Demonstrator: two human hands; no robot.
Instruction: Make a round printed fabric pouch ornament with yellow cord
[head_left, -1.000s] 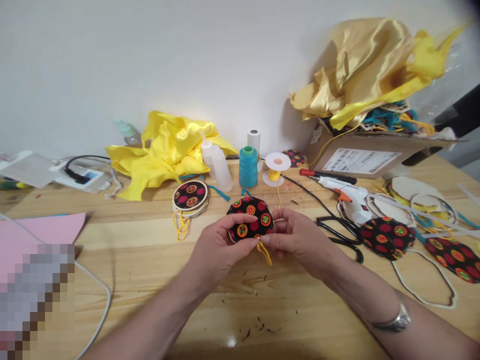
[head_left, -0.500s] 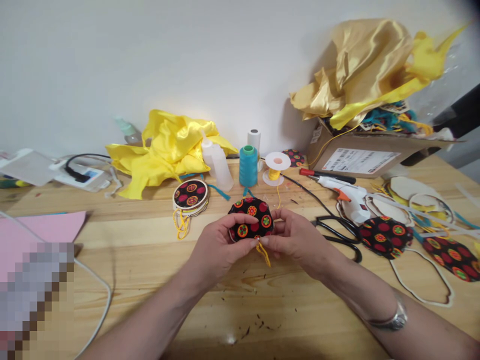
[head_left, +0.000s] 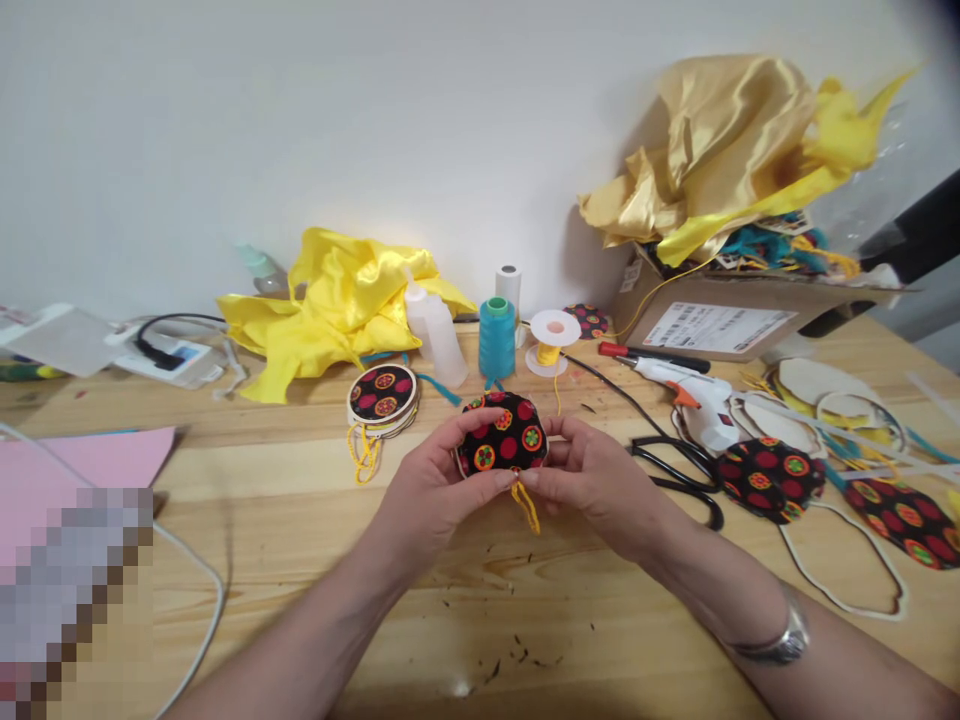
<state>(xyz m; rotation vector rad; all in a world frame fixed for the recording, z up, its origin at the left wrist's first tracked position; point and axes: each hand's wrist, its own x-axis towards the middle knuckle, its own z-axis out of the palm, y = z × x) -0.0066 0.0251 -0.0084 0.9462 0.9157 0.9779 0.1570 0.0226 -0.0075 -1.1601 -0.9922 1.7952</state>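
Both my hands hold a round disc covered in black fabric with red and orange circles (head_left: 504,438), just above the wooden table (head_left: 480,600). My left hand (head_left: 435,490) pinches its left and upper rim between thumb and fingers. My right hand (head_left: 592,478) pinches its right and lower edge, where a short yellow cord (head_left: 526,506) hangs down. A silver watch sits on my right wrist.
A stack of similar discs (head_left: 381,396) lies behind to the left. Yellow cloth (head_left: 330,300), a teal thread cone (head_left: 496,336), a glue gun (head_left: 690,392), black scissors (head_left: 679,468), cut fabric pieces (head_left: 772,474) and a cardboard box (head_left: 720,316) crowd the back and right. Pink paper (head_left: 82,465) lies left.
My left fingers have curled further over the top rim of the disc, and the disc has turned slightly between my hands. Both hands stay in the same place.
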